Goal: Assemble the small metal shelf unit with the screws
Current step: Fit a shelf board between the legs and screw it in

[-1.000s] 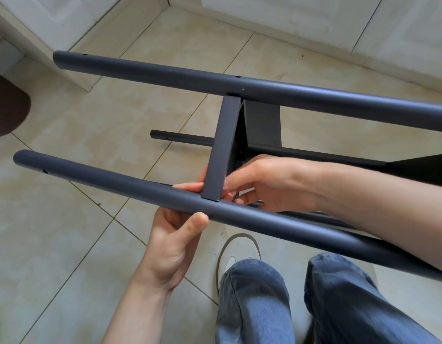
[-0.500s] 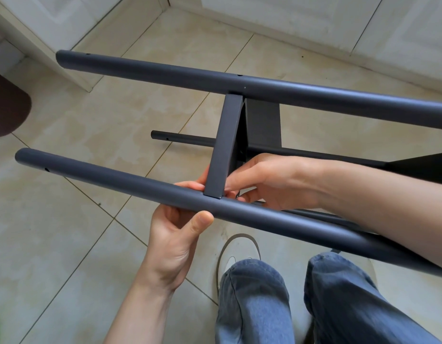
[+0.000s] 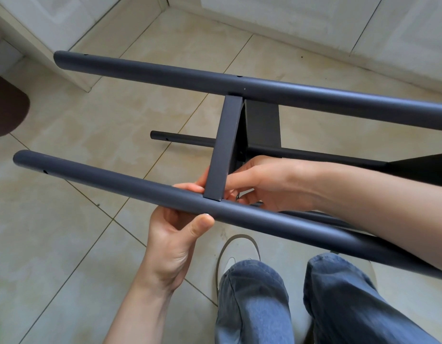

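The dark grey metal shelf frame lies on its side across my lap. Its near leg tube and far leg tube run left to right, joined by a flat shelf panel seen edge-on. My left hand grips the near tube from below, thumb on its front, fingers curled over the top beside the panel's end. My right hand reaches behind the panel at the joint, fingertips pinching a small metal part that is mostly hidden. A third tube shows lower down.
Beige floor tiles lie below. White cabinet fronts line the back, a white unit corner stands at left, and a dark brown rounded object sits at the left edge. My jeans-clad knees and a white shoe are beneath.
The frame has shifted very slightly up and right. My left thumb has slid a little right along the near tube. My right hand stays at the joint.
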The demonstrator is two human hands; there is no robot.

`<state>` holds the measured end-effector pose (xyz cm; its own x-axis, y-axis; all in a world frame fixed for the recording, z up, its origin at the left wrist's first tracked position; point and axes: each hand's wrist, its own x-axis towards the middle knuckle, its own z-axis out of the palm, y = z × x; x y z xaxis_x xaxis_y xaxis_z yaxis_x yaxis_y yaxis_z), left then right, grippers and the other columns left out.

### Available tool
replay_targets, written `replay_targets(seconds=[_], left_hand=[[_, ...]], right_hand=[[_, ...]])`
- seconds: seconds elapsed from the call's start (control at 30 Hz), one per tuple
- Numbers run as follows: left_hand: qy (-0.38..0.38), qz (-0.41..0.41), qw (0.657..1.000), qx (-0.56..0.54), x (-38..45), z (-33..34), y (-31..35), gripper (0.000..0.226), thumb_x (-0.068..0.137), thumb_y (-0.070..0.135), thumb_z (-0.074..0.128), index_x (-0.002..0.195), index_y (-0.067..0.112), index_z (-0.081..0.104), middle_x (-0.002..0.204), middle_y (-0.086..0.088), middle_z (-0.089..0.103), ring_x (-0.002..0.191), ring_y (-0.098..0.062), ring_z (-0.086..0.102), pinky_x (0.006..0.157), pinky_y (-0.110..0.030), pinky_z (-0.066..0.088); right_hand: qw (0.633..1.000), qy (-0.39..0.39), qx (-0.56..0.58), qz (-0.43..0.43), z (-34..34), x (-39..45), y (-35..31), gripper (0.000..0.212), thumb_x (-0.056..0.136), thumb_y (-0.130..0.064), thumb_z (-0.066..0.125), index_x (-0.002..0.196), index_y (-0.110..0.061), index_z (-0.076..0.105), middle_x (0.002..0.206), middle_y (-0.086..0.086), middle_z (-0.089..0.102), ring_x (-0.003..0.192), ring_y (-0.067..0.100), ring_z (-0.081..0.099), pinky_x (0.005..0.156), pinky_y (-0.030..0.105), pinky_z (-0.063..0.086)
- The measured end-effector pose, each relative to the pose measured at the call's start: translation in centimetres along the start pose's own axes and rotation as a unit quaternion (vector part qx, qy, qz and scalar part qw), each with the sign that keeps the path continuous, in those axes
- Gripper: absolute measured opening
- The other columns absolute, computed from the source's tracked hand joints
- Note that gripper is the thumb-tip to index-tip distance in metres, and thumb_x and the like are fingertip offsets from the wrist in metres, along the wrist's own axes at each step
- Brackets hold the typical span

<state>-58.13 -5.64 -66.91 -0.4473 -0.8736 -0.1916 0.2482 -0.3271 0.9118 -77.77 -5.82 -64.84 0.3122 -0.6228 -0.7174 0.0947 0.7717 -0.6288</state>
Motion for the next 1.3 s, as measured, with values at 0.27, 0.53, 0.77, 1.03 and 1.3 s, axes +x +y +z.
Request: replay_targets(seconds=[0.27,0.53,0.77,1.03,1.3], left_hand=[[-0.005,0.003,1.000,0.004,0.02,0.10,-0.01,0.044,0.060,0.040,0.095,0.095,0.026,0.073,0.107,-0.003,0.074,0.099,-0.028,0.071,0.090,-0.035,0.054],[-0.011,0.003,1.000,0.006,0.03,0.06,0.10,0.043,0.061,0.039,0.094,0.096,0.025,0.073,0.107,-0.004,0.074,0.099,-0.027,0.071,0.089,-0.033,0.055],[-0.008,0.002,1.000,0.008,-0.07,-0.18,0.00,0.043,0.061,0.040,0.094,0.096,0.025,0.073,0.108,-0.003,0.073,0.100,-0.025,0.071,0.089,-0.032,0.055],[-0.016,0.008,1.000,0.012,0.04,-0.13,0.12,0.041,0.064,0.040,0.092,0.097,0.027,0.073,0.106,0.000,0.074,0.099,-0.022,0.071,0.089,-0.030,0.054],[-0.012,0.003,1.000,0.008,0.03,-0.21,-0.11,0.045,0.061,0.041,0.094,0.096,0.024,0.072,0.107,-0.004,0.073,0.099,-0.026,0.071,0.089,-0.032,0.054]], right_hand=[[0.999,-0.024,0.027,-0.012,-0.45,-0.14,0.09,0.027,0.088,-0.024,0.070,0.104,-0.003,0.074,0.079,0.003,0.067,0.063,0.010,0.060,0.065,0.025,0.052],[0.999,-0.031,0.023,-0.019,-0.49,-0.20,0.30,0.028,0.088,-0.025,0.070,0.107,-0.004,0.073,0.086,0.002,0.069,0.074,0.013,0.060,0.077,0.028,0.051],[0.999,-0.026,-0.004,-0.025,-0.57,-0.39,0.21,0.026,0.087,-0.026,0.070,0.102,-0.005,0.075,0.076,0.001,0.068,0.070,0.013,0.059,0.081,0.031,0.052],[0.998,-0.037,0.021,-0.039,-0.50,-0.52,0.44,0.034,0.077,-0.026,0.073,0.105,-0.006,0.075,0.109,0.011,0.071,0.093,0.022,0.058,0.094,0.039,0.050],[0.999,-0.026,0.036,0.012,-0.04,-0.39,-0.06,0.033,0.090,-0.020,0.065,0.118,-0.002,0.068,0.081,0.004,0.064,0.074,0.015,0.057,0.083,0.031,0.047]])
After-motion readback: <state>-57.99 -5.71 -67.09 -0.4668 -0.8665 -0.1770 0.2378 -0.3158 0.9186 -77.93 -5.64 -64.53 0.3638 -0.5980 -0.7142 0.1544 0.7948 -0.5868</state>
